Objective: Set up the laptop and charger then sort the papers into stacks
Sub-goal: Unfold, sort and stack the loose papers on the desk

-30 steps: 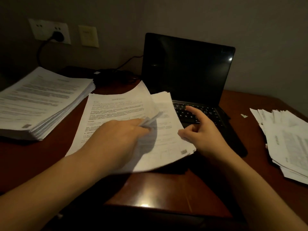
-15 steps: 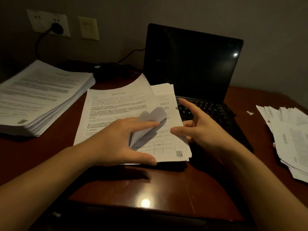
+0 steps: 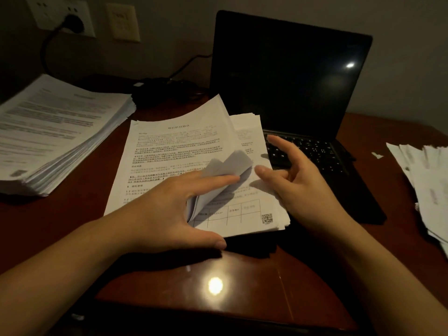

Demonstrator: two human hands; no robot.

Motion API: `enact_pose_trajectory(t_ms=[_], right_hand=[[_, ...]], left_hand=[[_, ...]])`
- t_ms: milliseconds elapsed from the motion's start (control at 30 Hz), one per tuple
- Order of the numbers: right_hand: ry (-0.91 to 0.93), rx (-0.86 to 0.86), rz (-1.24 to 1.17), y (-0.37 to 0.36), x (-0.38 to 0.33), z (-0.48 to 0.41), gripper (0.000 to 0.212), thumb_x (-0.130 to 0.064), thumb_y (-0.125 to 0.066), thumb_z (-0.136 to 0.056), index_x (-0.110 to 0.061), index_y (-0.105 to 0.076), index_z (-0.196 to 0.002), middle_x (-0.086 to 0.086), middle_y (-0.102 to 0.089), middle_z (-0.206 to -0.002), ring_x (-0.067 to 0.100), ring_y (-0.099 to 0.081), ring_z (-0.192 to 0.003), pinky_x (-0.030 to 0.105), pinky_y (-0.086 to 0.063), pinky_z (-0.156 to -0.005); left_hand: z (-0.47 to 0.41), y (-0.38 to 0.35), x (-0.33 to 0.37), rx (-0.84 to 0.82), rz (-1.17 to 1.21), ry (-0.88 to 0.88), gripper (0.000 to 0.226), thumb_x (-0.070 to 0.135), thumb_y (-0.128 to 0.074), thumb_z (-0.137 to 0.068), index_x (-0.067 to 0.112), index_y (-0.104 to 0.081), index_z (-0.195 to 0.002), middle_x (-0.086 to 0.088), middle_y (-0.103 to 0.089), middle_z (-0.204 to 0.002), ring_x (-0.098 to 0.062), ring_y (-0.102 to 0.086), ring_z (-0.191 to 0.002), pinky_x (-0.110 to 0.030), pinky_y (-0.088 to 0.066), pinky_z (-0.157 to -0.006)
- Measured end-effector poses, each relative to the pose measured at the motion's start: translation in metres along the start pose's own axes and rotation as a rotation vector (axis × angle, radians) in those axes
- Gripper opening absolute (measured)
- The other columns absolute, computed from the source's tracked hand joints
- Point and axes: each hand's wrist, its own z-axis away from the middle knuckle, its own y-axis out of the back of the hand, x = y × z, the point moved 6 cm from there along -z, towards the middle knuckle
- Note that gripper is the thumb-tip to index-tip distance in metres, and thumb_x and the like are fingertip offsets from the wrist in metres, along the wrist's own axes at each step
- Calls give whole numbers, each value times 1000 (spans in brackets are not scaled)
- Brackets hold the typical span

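Compared with a second back, the left hand had stopped being a blur and the bottom corner of the top sheets was flipped up higher. The right hand had come off the keys. That left hand lay across the middle stack of papers, fingers stretched out straight, thumb splayed wide at the stack's near edge, the bent-up corner resting against the fingers. How many sheets were lifted, couldn't tell. The right hand hovered just beside that corner, thumb and forefinger poking out, other fingers tucked in, gripping nothing.

The middle stack sat at the centre of the desk, its far right edge overlapping the laptop, which stood open with a dark screen; part of the keyboard was hidden behind the right hand. A thick stack sat far left, cut off by the frame. A looser pile on the right was cropped too. The charger was a dark lump behind the papers, hard to make out, its plug in the wall socket. The print was too blurry to read.
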Motion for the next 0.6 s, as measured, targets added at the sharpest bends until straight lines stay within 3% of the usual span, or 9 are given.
enact_pose_trajectory(t_ms=[133, 200, 300, 400, 500, 600], right_hand=[[21, 42, 37, 6, -3, 5, 47, -32, -48, -103, -43, -36, -147, -20, -74, -82, 18, -75, -72, 38, -63, -58], [31, 65, 47, 10, -5, 7, 45, -33, -45, -104, -42, -36, -148, -12, -71, -67, 16, -67, -53, 32, -56, -46], [53, 130, 165, 17, -4, 6, 47, -35, -47, -104, -41, -37, -148, -9, -64, -56, 7, -55, -43, 19, -43, -39], [79, 158, 249, 18, -4, 4, 51, -34, -51, -101, -39, -37, -150, -10, -63, -53, 3, -55, -45, 12, -39, -41], [48, 144, 224, 18, -2, 4, 53, -34, -51, -101, -40, -34, -151, -7, -65, -55, 5, -56, -44, 13, -40, -40], [-39, 23, 125, 7, 1, 5, 58, -36, -50, -101, -45, -25, -153, 8, -71, -67, 19, -63, -50, 27, -49, -44]], left_hand=[[2, 6, -1, 9, 59, 28, 80, 50, -85, -68, 53, -48, -138, 41, -43, -134, 19, -39, -127, 0, -36, -95], [3, 8, 0, 23, 41, 11, 62, 54, -79, -76, 56, -54, -132, 40, -46, -131, 17, -42, -125, -5, -41, -94], [3, 11, -1, 99, 82, 34, 30, 51, -68, -81, 48, -70, -111, 34, -57, -114, 12, -52, -111, -8, -48, -75], [1, 16, 0, 188, 30, 19, 33, 56, -55, -85, 34, -78, -94, 10, -65, -89, -10, -61, -86, -19, -44, -59], [-1, 19, -1, 198, 37, 52, 30, 60, -61, -82, 36, -79, -88, 9, -65, -84, -13, -61, -80, -18, -42, -59], [-2, 18, -1, 208, 91, 95, 19, 55, -74, -81, 37, -79, -78, 11, -66, -87, -11, -62, -86, -17, -45, -63]])
